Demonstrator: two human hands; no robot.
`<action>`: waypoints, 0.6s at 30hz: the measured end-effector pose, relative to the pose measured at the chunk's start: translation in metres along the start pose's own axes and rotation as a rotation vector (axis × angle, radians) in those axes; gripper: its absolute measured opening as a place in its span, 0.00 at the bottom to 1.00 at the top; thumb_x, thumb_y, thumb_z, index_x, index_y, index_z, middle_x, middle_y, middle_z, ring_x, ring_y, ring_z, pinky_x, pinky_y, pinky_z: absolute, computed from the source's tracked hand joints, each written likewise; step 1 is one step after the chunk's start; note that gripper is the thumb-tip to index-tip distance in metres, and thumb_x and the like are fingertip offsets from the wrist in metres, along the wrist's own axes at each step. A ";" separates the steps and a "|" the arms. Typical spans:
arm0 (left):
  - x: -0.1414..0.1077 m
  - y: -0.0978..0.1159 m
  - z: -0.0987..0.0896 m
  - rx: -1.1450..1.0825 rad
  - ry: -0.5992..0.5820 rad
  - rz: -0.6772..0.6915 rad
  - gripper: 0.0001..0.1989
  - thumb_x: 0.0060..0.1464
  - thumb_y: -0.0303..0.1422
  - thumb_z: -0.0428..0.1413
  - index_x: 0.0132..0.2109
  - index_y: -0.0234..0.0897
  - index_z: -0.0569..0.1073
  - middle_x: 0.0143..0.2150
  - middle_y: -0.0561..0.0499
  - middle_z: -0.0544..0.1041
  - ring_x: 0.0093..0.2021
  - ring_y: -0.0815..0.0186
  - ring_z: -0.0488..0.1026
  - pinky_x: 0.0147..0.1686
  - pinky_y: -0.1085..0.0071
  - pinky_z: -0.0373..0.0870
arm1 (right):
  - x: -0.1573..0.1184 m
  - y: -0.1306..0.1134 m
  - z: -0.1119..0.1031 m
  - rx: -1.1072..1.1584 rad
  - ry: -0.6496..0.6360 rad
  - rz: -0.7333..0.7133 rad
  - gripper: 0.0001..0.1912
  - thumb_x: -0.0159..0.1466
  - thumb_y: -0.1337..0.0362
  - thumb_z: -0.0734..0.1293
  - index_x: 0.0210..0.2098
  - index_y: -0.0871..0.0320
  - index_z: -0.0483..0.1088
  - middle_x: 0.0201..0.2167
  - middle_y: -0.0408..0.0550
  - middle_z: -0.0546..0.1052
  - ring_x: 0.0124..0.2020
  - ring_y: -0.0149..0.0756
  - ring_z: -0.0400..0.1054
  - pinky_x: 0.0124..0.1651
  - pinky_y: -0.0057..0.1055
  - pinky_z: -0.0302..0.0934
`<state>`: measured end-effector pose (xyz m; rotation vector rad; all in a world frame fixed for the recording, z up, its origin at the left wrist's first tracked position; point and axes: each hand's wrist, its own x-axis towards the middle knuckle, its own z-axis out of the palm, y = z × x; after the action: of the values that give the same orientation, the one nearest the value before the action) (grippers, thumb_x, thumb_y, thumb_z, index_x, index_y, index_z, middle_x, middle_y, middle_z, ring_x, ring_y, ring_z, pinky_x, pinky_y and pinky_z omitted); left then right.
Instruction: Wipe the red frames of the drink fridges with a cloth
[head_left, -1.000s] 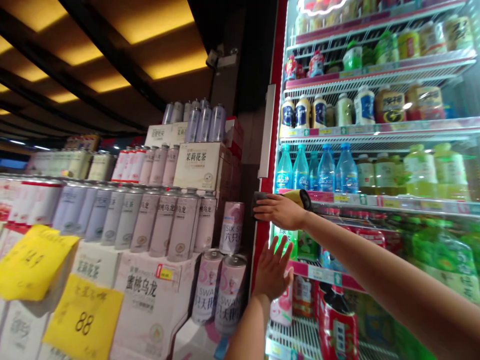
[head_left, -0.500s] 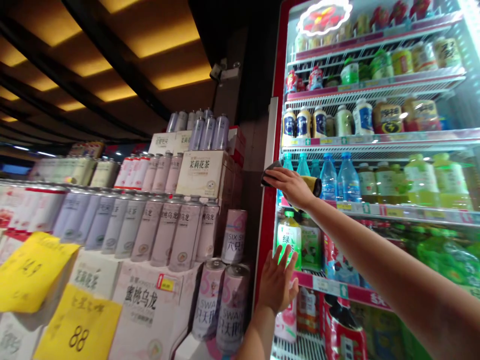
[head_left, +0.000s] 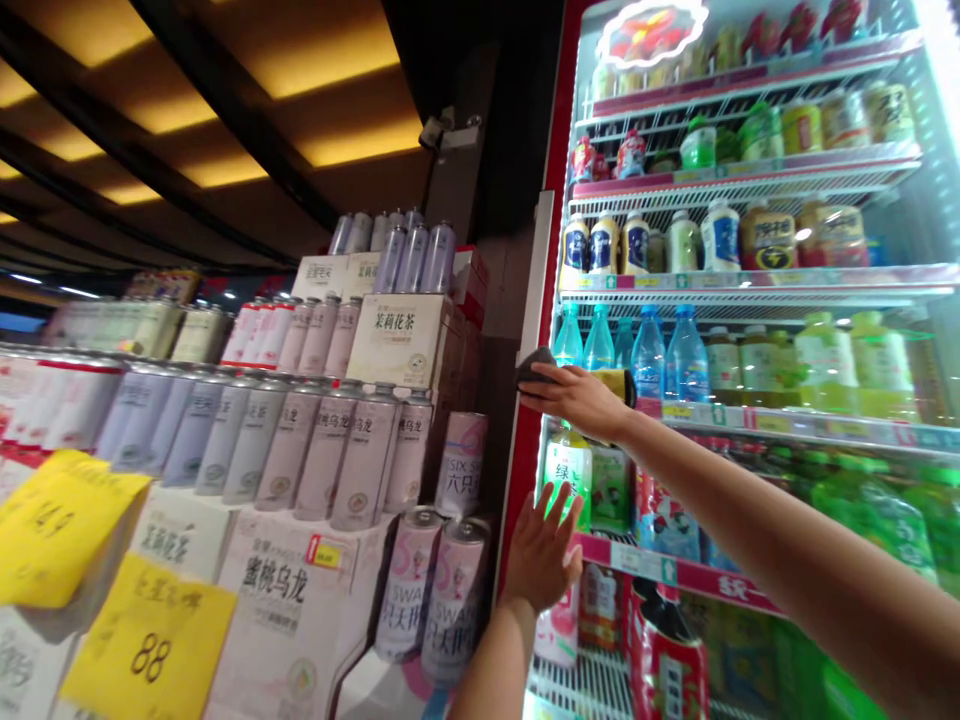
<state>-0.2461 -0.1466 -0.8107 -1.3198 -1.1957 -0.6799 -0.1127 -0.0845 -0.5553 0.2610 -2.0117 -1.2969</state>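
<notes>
Two hands were raised at the cooler (head_left: pixel 516 500) in my head view, the right above the left. My right hand (head_left: pixel 579 397) lay over the cloth (head_left: pixel 616 383), its fingers stretched nearly straight toward the cooler's red edge. The cloth ran crosswise under them: its dark end poked out past the fingertips, over that edge and just below the handle (head_left: pixel 535 270), while its yellow part showed behind the knuckles, near the wrist, with a black border at the far end. From my remote seat I saw no thumb on that hand, so I could not tell whether it pinched the cloth or only pressed it flat.

My left hand (head_left: pixel 541 550) held nothing that I could see. Its fingers were spread and pointed up, below the cloth and apart from it, in front of the lower part of the green tea (head_left: pixel 565 462). I could not make out whether the palm touched the door.

Blue bottles (head_left: pixel 598 338) stood on the shelf beyond the cloth, and a pink bottle (head_left: pixel 557 628) showed just below my left hand. To the left of both hands I had the swan cans (head_left: pixel 452 600), then a row of tall cans (head_left: pixel 363 465) on boxes, with yellow signs (head_left: pixel 148 635) hung in front.
</notes>
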 end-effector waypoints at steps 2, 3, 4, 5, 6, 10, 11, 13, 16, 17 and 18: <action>0.000 0.000 0.002 -0.014 0.015 0.013 0.37 0.63 0.38 0.51 0.75 0.40 0.48 0.77 0.49 0.48 0.77 0.53 0.42 0.72 0.52 0.44 | -0.031 -0.002 0.001 0.004 -0.047 -0.079 0.24 0.73 0.67 0.59 0.66 0.42 0.64 0.67 0.36 0.68 0.68 0.38 0.59 0.63 0.43 0.59; 0.000 0.000 0.003 -0.017 0.016 0.017 0.36 0.64 0.40 0.50 0.75 0.41 0.48 0.77 0.49 0.48 0.77 0.53 0.41 0.72 0.52 0.43 | -0.041 -0.002 0.001 -0.001 -0.041 -0.055 0.24 0.73 0.66 0.59 0.66 0.43 0.64 0.67 0.37 0.67 0.69 0.39 0.59 0.65 0.44 0.58; 0.000 0.000 0.004 -0.017 0.012 0.017 0.36 0.65 0.41 0.49 0.75 0.41 0.47 0.77 0.49 0.48 0.77 0.54 0.41 0.72 0.52 0.42 | -0.047 -0.003 0.002 -0.006 -0.024 -0.005 0.23 0.72 0.65 0.61 0.66 0.44 0.64 0.68 0.38 0.67 0.69 0.40 0.58 0.67 0.45 0.56; 0.000 0.000 0.004 -0.015 0.009 0.012 0.36 0.65 0.41 0.49 0.75 0.41 0.47 0.77 0.49 0.48 0.77 0.54 0.41 0.72 0.52 0.42 | -0.047 -0.005 0.004 -0.008 -0.005 0.053 0.23 0.72 0.63 0.62 0.65 0.46 0.66 0.68 0.40 0.67 0.69 0.42 0.58 0.68 0.46 0.54; 0.000 0.000 0.005 -0.015 0.007 0.006 0.36 0.65 0.41 0.49 0.75 0.41 0.47 0.77 0.49 0.48 0.77 0.53 0.40 0.72 0.52 0.42 | -0.043 -0.008 0.007 -0.004 0.008 0.103 0.22 0.72 0.62 0.62 0.64 0.47 0.67 0.67 0.42 0.67 0.69 0.43 0.58 0.68 0.47 0.53; 0.000 0.000 0.002 -0.023 0.006 0.007 0.36 0.64 0.39 0.49 0.75 0.38 0.49 0.77 0.48 0.49 0.77 0.51 0.41 0.72 0.50 0.44 | -0.001 -0.038 0.022 0.037 0.028 0.262 0.20 0.73 0.63 0.60 0.62 0.49 0.70 0.66 0.46 0.69 0.68 0.43 0.60 0.68 0.48 0.53; 0.000 0.000 0.001 -0.023 0.004 0.014 0.36 0.64 0.38 0.49 0.75 0.38 0.49 0.77 0.47 0.49 0.77 0.51 0.41 0.72 0.51 0.45 | 0.006 -0.046 0.025 0.051 0.027 0.277 0.20 0.73 0.63 0.59 0.62 0.50 0.70 0.66 0.46 0.70 0.68 0.43 0.60 0.68 0.48 0.53; 0.001 0.001 0.000 -0.018 0.004 0.017 0.36 0.63 0.37 0.49 0.75 0.38 0.49 0.77 0.47 0.50 0.77 0.52 0.41 0.72 0.51 0.45 | 0.005 -0.057 0.028 0.094 0.006 0.212 0.20 0.73 0.63 0.59 0.62 0.50 0.70 0.65 0.46 0.70 0.67 0.43 0.61 0.69 0.48 0.53; 0.003 0.001 0.001 -0.014 0.000 0.006 0.36 0.64 0.39 0.49 0.75 0.39 0.48 0.77 0.48 0.50 0.77 0.53 0.41 0.71 0.52 0.45 | -0.022 -0.049 0.022 0.164 -0.049 -0.022 0.21 0.72 0.62 0.60 0.63 0.49 0.68 0.65 0.43 0.70 0.68 0.41 0.60 0.70 0.47 0.51; 0.003 0.001 0.001 -0.014 -0.005 0.004 0.36 0.64 0.40 0.49 0.75 0.40 0.48 0.77 0.48 0.50 0.77 0.53 0.41 0.71 0.52 0.45 | -0.032 -0.041 0.018 0.171 -0.058 -0.068 0.22 0.72 0.62 0.61 0.64 0.48 0.67 0.66 0.42 0.69 0.68 0.40 0.60 0.70 0.47 0.51; 0.003 0.001 0.001 -0.015 -0.008 0.005 0.36 0.64 0.40 0.49 0.75 0.40 0.48 0.77 0.48 0.50 0.77 0.53 0.41 0.72 0.52 0.44 | -0.039 -0.031 0.014 0.166 -0.058 -0.076 0.22 0.72 0.62 0.61 0.64 0.48 0.67 0.66 0.41 0.69 0.69 0.40 0.59 0.70 0.47 0.51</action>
<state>-0.2448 -0.1444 -0.8080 -1.3390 -1.1956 -0.6819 -0.1003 -0.0687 -0.6035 0.3846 -2.1808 -1.1969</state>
